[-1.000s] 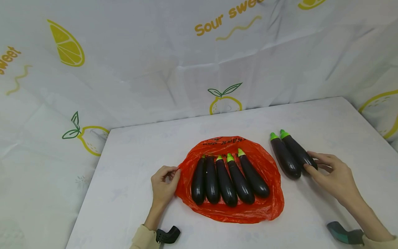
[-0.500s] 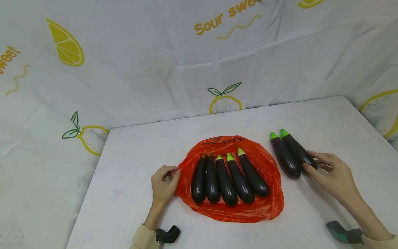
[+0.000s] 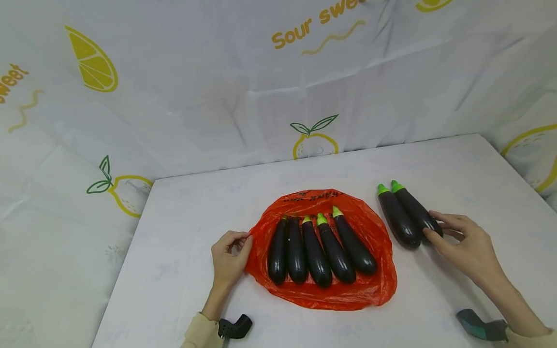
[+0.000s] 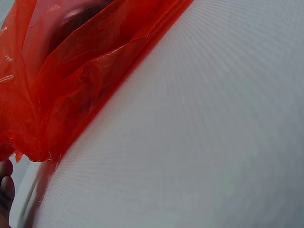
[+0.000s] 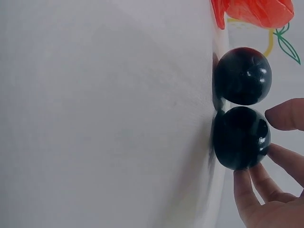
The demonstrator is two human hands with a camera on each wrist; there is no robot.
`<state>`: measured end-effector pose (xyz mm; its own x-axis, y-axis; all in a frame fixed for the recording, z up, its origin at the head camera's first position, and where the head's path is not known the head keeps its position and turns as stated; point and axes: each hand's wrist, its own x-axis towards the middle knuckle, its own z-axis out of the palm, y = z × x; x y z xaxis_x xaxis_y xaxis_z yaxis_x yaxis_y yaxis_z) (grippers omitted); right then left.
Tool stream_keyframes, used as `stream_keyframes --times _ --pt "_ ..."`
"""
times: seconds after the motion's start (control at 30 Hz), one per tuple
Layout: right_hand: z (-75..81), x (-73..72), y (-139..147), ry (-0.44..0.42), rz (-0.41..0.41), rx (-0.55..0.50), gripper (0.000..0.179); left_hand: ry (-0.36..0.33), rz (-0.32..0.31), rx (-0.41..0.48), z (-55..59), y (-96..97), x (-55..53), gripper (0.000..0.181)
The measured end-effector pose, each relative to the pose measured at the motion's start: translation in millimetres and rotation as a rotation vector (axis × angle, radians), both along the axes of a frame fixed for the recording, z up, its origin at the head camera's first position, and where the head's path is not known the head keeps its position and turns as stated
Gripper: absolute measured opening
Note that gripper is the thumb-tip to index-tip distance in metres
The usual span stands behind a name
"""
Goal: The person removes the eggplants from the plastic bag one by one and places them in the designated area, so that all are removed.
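Note:
A red plastic bag [image 3: 383, 285] lies spread in the middle of the table in the head view. Several dark eggplants [image 3: 317, 256] with green stem ends lie side by side on it. At the bag's left edge, my left hand [image 3: 230, 258] pinches the plastic between thumb and fingers. Two more eggplants lie right of the bag, close together: a left one [image 3: 399, 217] and a right one [image 3: 416, 208]. My right hand [image 3: 472, 246] grips the rounded lower end of the right one, thumb on its near side. The right wrist view shows the fingers [image 5: 243, 190] against that eggplant [image 5: 242, 137].
The white table [image 3: 174, 251] meets a lemon-print cloth [image 3: 196, 96] at its back edge. Black wrist devices stick out from both forearms, one by the left sleeve [image 3: 202, 331]. In the left wrist view the bag [image 4: 85, 80] partly covers a dark shape.

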<state>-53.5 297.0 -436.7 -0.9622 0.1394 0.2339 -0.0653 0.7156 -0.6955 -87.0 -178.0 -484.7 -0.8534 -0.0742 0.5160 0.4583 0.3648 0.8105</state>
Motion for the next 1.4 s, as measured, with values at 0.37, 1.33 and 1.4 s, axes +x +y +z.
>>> stream_keyframes --times 0.37,1.33,1.4 --pt "5.9 3.9 1 0.057 -0.015 -0.034 0.043 0.05 0.032 -0.018 0.5 2.6 -0.7 0.016" --pt "35.2 20.9 -50 0.157 0.167 -0.186 0.045 0.054 0.013 0.008 2.0 1.9 -0.1 0.016" --pt "34.9 20.8 -52 0.155 0.172 -0.193 0.046 0.059 0.015 0.002 2.3 2.0 -0.5 0.016"
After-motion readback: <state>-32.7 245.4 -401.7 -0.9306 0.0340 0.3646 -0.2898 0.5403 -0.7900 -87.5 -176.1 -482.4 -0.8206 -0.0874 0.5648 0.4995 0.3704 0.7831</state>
